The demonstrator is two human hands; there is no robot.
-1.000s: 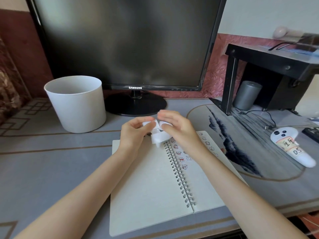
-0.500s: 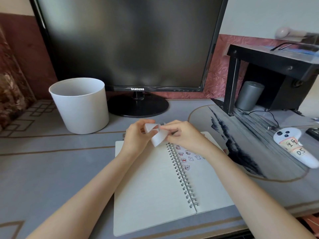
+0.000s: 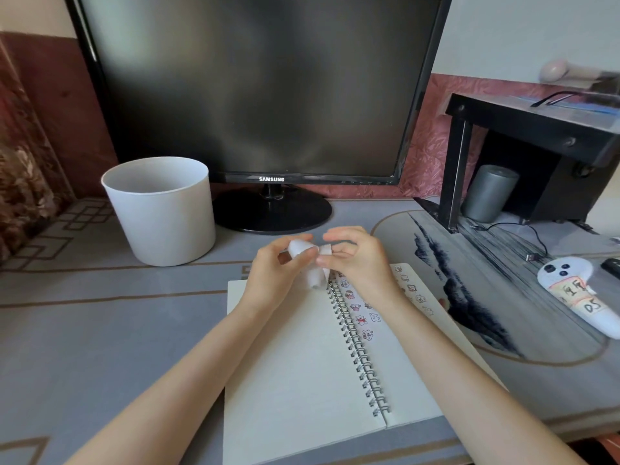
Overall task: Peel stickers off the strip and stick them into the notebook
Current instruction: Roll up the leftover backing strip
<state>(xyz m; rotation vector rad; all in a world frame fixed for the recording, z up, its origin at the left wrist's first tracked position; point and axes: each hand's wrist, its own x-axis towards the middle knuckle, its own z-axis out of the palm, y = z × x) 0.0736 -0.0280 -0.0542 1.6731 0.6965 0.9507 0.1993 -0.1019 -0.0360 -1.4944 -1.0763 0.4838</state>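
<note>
Both hands hold a white sticker strip (image 3: 315, 278) above the open spiral notebook (image 3: 295, 364).
The left hand (image 3: 276, 268) curls its fingers round the curled strip, while the right hand (image 3: 360, 260) pinches the strip's upper end between thumb and forefinger. The strip hangs over the notebook's top edge, by the spiral binding. Small cartoon stickers (image 3: 360, 319) sit on the right page. The notebook lies on the grey tabletop (image 3: 100, 330), with a white bucket (image 3: 161, 211) and a Samsung monitor (image 3: 261, 88) behind it.
</note>
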